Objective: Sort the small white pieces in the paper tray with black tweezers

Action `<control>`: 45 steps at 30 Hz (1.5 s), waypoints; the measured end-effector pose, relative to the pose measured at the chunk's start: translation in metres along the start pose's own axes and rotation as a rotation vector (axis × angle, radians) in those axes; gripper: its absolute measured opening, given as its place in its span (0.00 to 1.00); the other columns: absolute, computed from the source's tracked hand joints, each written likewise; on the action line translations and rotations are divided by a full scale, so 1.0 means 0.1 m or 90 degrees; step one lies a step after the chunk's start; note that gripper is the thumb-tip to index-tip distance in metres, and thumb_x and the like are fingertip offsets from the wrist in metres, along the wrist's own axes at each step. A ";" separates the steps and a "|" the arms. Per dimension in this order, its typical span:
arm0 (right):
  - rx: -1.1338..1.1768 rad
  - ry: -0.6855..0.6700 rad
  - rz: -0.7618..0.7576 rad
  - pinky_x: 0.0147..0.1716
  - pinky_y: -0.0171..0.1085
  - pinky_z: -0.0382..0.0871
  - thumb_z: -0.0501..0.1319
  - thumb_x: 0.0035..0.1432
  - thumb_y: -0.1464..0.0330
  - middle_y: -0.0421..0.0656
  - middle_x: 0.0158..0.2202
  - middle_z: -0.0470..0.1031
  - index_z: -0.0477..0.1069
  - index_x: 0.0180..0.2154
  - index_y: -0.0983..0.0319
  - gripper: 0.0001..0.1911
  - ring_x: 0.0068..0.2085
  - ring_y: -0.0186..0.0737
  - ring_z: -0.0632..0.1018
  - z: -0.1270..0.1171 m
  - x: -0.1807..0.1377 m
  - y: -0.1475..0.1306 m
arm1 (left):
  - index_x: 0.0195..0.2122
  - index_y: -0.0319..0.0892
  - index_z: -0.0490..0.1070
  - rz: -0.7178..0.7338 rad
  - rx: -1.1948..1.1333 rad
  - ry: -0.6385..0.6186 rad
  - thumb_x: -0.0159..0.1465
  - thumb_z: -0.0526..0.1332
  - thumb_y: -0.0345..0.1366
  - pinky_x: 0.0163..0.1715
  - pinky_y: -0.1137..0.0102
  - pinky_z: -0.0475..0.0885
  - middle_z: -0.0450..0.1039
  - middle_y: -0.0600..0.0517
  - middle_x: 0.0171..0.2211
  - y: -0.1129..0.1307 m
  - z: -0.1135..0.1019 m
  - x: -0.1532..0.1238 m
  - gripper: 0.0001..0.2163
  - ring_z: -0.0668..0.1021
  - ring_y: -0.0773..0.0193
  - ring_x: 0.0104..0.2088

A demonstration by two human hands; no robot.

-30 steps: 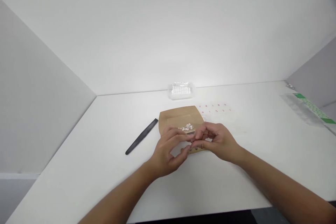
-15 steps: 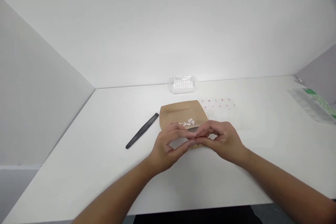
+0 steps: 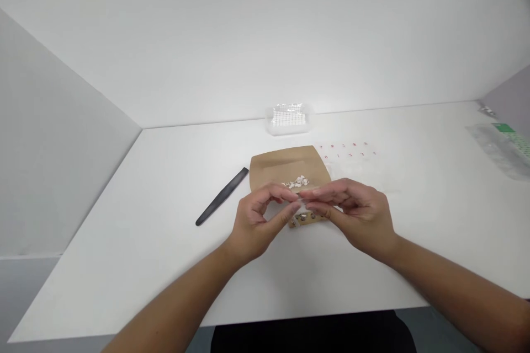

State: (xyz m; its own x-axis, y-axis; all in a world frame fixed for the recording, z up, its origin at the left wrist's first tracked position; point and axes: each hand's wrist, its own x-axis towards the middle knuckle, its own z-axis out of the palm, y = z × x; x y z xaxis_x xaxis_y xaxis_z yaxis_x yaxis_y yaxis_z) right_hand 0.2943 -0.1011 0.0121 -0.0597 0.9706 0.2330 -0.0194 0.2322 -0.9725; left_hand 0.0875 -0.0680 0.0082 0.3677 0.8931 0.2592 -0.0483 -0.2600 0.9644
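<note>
My left hand point(image 3: 256, 220) and my right hand point(image 3: 356, 212) meet fingertip to fingertip just above the near edge of a brown paper sheet point(image 3: 285, 168) on the white table. Both pinch something very small between thumb and forefinger; I cannot make out what it is. A little pile of pale small pieces point(image 3: 296, 182) lies on the paper just behind the fingers. A few darker small pieces point(image 3: 305, 218) lie at the paper's near edge under my hands.
A black flat tool point(image 3: 221, 197) lies left of the paper. A clear plastic box point(image 3: 289, 118) stands at the back wall. A clear sheet with small red marks point(image 3: 348, 150) lies right of the paper. A clear bag with green print point(image 3: 503, 146) is far right.
The view has tilted up a little, so everything sits higher in the picture. My hands stay joined at the fingertips; the right hand's fingers have stretched out more, and the darker pieces now show beneath.
</note>
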 end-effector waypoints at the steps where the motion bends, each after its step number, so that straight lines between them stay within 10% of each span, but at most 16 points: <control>1: 0.023 -0.003 0.001 0.45 0.43 0.86 0.72 0.59 0.70 0.43 0.45 0.85 0.79 0.42 0.56 0.09 0.47 0.46 0.85 0.00 0.00 0.00 | 0.39 0.43 0.78 0.002 -0.005 -0.003 0.66 0.68 0.33 0.41 0.66 0.74 0.77 0.49 0.37 0.00 0.00 0.00 0.01 0.77 0.63 0.38; 19: 0.039 -0.088 -0.063 0.36 0.41 0.85 0.73 0.57 0.70 0.43 0.38 0.81 0.82 0.38 0.55 0.06 0.40 0.40 0.82 -0.07 0.08 0.12 | 0.41 0.47 0.81 0.278 0.254 0.072 0.64 0.69 0.28 0.40 0.67 0.80 0.83 0.52 0.38 -0.01 0.04 0.01 0.08 0.82 0.64 0.38; 45: 0.107 -0.126 0.040 0.37 0.40 0.84 0.75 0.55 0.68 0.43 0.37 0.80 0.79 0.35 0.58 0.07 0.39 0.39 0.81 -0.05 0.05 0.09 | 0.54 0.49 0.76 0.384 0.269 0.008 0.62 0.69 0.25 0.35 0.69 0.79 0.81 0.48 0.47 -0.01 0.02 0.01 0.20 0.80 0.65 0.39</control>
State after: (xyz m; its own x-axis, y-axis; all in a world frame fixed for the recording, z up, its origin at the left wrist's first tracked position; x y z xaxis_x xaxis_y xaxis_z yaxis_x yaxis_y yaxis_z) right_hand 0.2986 -0.0935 0.0048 -0.2603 0.9477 0.1847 -0.1740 0.1421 -0.9744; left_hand 0.0897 -0.0680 0.0075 0.3795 0.5530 0.7418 0.1232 -0.8248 0.5518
